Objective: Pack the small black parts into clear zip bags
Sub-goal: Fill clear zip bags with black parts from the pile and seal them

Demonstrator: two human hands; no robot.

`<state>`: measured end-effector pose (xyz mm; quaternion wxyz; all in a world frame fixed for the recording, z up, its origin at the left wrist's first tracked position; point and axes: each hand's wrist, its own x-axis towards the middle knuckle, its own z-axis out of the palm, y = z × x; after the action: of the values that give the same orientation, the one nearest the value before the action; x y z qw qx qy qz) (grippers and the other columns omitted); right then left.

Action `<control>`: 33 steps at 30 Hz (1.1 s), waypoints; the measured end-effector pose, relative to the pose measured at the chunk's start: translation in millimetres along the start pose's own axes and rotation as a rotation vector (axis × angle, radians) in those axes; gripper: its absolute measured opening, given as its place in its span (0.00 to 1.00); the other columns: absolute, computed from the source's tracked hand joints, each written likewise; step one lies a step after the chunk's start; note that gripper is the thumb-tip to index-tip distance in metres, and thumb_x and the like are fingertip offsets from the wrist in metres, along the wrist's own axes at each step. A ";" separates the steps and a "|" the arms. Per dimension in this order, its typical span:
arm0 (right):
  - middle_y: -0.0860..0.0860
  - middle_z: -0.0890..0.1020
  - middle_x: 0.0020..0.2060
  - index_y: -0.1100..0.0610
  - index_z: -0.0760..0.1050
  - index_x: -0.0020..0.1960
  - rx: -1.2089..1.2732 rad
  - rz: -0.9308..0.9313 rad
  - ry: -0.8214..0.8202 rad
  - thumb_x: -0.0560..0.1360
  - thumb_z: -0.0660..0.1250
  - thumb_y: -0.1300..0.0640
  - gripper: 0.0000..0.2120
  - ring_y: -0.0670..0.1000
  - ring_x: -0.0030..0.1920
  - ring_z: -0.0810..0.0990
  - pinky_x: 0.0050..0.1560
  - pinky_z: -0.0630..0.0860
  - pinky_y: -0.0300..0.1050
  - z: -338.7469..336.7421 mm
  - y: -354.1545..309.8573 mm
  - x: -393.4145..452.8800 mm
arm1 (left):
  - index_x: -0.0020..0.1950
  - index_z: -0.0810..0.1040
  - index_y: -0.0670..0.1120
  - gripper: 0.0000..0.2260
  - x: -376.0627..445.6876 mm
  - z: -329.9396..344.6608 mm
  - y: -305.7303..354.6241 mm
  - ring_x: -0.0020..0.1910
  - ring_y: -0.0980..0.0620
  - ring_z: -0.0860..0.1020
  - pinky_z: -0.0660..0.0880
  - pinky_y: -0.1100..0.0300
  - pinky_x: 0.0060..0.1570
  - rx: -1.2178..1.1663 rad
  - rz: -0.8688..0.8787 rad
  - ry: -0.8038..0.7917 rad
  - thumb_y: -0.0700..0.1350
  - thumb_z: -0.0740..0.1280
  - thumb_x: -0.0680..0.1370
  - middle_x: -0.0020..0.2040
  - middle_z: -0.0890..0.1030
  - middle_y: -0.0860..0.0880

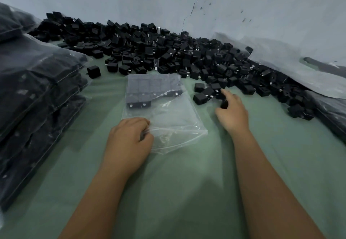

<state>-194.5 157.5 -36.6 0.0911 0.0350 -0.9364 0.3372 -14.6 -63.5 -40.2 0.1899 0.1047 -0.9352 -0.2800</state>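
A clear zip bag [168, 119] lies flat on the green table, its far end filled with several small black parts in rows. My left hand [129, 141] pinches the bag's near left corner at the mouth. To the right of the bag, my right hand [232, 111] grips a small black part [224, 104] between thumb and fingers, its index finger stretched toward a loose cluster of parts [207, 93]. A big heap of the same black parts [168, 51] runs along the wall behind.
Filled zip bags are stacked high at the left [37, 93]. More bags and plastic sheeting lie along the right edge [318, 81]. A single part [93, 71] sits apart left of the bag. Green table surface [187, 192] spreads between my arms.
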 end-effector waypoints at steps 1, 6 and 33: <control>0.50 0.68 0.69 0.42 0.65 0.72 0.037 -0.028 0.045 0.71 0.63 0.59 0.31 0.53 0.65 0.70 0.64 0.67 0.46 2.5 -0.7 -5.1 | 0.41 0.79 0.43 0.13 0.2 -0.2 0.0 0.57 0.47 0.76 0.70 0.52 0.59 -0.007 0.001 -0.001 0.49 0.58 0.69 0.55 0.82 0.52; 0.44 0.80 0.47 0.48 0.77 0.54 0.344 0.050 0.179 0.71 0.70 0.60 0.13 0.42 0.45 0.78 0.38 0.67 0.23 -3.1 3.5 -27.2 | 0.42 0.79 0.46 0.12 0.4 -1.5 -0.3 0.59 0.47 0.75 0.69 0.52 0.61 -0.039 -0.018 -0.012 0.49 0.58 0.69 0.57 0.82 0.53; 0.50 0.82 0.51 0.55 0.84 0.45 0.009 -0.745 0.002 0.69 0.72 0.64 0.08 0.53 0.48 0.81 0.40 0.79 0.46 20.5 -70.2 -146.9 | 0.49 0.82 0.49 0.03 -15.8 -14.5 15.0 0.51 0.60 0.78 0.72 0.65 0.53 -0.511 -0.142 0.338 0.44 0.70 0.77 0.47 0.82 0.57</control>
<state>-44.5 91.0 -36.7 0.2085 0.3732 -0.8579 0.2851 4.4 -53.4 -25.3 0.3429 0.1636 -0.7802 -0.4969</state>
